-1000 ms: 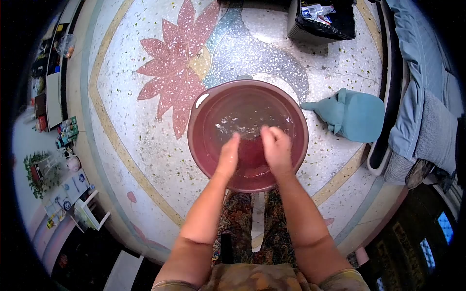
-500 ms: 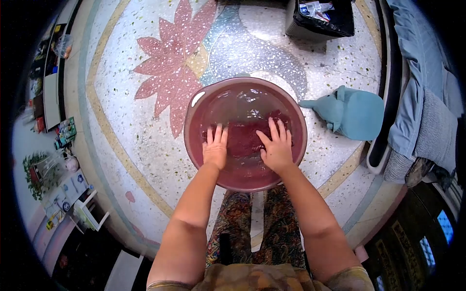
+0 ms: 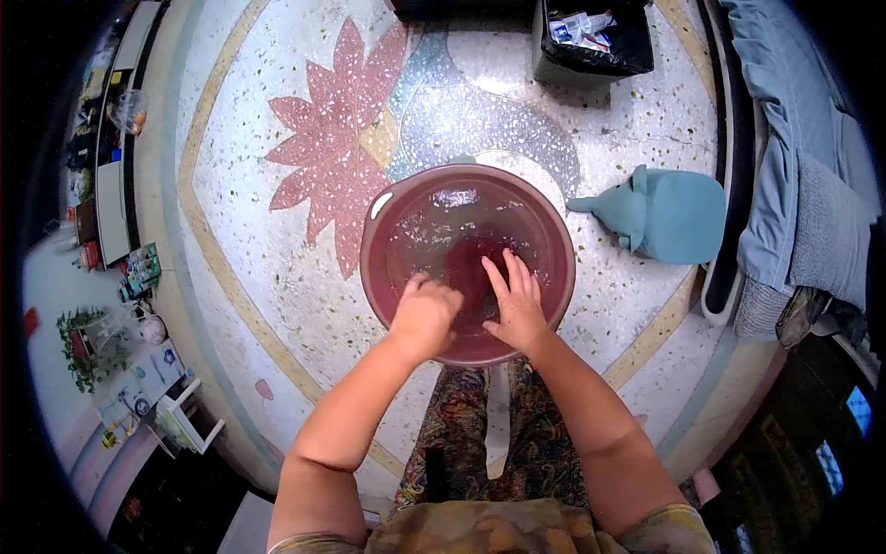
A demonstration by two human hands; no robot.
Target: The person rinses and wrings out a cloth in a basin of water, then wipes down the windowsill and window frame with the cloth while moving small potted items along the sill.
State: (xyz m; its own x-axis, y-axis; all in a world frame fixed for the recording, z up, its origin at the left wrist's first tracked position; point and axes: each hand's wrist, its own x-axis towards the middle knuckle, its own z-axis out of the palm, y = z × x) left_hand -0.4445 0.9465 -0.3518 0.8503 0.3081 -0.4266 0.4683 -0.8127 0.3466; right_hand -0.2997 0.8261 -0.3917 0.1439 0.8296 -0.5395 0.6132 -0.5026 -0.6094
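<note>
A dark red cloth lies bunched in the water of a round reddish-pink basin. At the cloth's left edge, my left hand is closed with its fingers curled in against the fabric; the fingertips are hidden. My right hand is open on the other side, fingers spread and pointing away from me, with the fingertips at the cloth's right edge. Light glints on the water near the far wall of the basin.
The basin stands on a patterned terrazzo floor in front of my legs. To its right is a blue animal-shaped stool. A bin with a black liner stands at the back. A sofa with blue-grey covers runs along the right.
My left hand has moved right and toward me, its spread fingers now curled. My right hand has shifted slightly toward me. The cloth, spread wide before, is now gathered into a smaller bunch.
</note>
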